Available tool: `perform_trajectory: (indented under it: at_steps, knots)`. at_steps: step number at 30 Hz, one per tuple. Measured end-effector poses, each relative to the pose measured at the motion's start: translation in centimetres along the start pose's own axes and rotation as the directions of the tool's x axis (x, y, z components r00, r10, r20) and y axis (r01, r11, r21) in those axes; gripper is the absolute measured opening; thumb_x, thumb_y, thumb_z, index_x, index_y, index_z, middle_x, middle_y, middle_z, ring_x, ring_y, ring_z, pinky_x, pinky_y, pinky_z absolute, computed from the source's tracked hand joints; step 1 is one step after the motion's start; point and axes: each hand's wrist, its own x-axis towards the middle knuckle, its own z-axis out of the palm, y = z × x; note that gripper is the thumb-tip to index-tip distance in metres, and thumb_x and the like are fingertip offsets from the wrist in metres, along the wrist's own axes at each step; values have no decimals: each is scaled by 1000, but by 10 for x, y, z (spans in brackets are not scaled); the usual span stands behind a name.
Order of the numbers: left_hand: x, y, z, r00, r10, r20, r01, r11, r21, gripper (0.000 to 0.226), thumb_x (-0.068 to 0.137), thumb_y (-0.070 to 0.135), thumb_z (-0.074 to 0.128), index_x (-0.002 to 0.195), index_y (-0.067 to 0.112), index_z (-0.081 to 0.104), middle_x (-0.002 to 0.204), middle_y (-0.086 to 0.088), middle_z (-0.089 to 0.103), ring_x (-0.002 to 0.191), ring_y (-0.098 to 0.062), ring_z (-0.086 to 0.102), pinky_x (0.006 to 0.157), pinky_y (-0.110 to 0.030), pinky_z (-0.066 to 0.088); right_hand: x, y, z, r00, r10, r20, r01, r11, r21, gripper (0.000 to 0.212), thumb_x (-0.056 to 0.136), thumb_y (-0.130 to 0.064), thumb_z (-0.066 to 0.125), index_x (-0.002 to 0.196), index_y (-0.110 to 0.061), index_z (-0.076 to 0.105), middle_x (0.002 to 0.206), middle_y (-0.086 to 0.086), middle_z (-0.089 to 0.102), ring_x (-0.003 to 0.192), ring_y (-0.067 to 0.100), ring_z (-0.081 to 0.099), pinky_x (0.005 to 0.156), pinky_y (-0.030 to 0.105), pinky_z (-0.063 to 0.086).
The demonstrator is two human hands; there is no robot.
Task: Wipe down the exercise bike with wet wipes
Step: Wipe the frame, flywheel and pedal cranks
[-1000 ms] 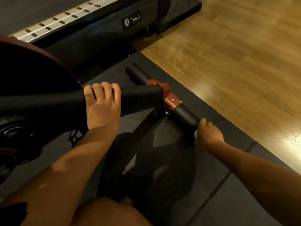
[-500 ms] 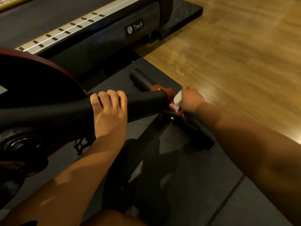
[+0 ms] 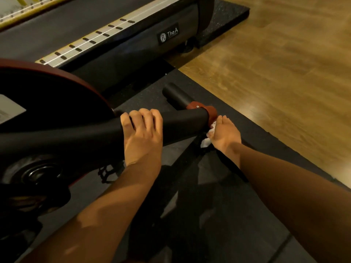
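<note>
On the black mat (image 3: pixel 252 133), low at the end of the bike (image 3: pixel 38 141), both hands are at work. The left hand (image 3: pixel 141 133) lies over the black tube (image 3: pixel 182 120), its fingers (image 3: pixel 140 115) curled over the top and grasping it, the thumb hidden beneath. Just right of it the tube ends at a red bracket (image 3: pixel 211 110), which clamps it to the crossbar (image 3: pixel 173 93).

The right hand (image 3: pixel 226 131) is seen from the back, just below that bracket. It grips a bunched white wipe (image 3: pixel 206 142) and presses it against the bike at the joint. The wipe sits under the palm and fingers. Only two crumpled edges show on the thumb side: one near the knuckles, touching the bracket, and one lower by the wrist. The fingertips bend down out of sight, so how far they wrap round cannot be told. The two hands are apart, with a bare stretch of tube between them.

The far end of the crossbar sticks out beyond the bracket. Left of the hands is the red-rimmed flywheel (image 3: pixel 81 82). A treadmill (image 3: pixel 133 52) stands behind the bike, and wood floor (image 3: pixel 275 73) lies right of the mat.
</note>
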Motion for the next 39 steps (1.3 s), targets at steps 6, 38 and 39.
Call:
perform_trajectory:
  at_steps: [6,38,39]
  knots:
    - [1,1,4,1000,3,-4,-3,1000,7,93,76,39,69,145,3,18,134,-21,38,125,-38,42,110,-52,30,21,-5,7,999,39,9,-39,998,-58,91,70,-44,81,137,-3,34,133,18,48,120,36,50,97,43,45]
    - [2,5,1,999,-17,30,17,1000,4,91,76,37,69,144,5,18,135,-22,35,124,-39,40,109,-52,30,-2,54,-11,980,-110,163,58,955,292,64,100,-59,20,145,-19,40,153,7,38,135,28,40,109,39,33]
    - [2,5,0,1000,-14,21,14,1000,1,91,76,37,69,144,4,18,135,-22,35,124,-39,40,109,-52,30,-1,62,-12,992,-67,103,36,960,278,60,102,-54,21,131,-15,56,145,10,46,128,30,45,104,38,36]
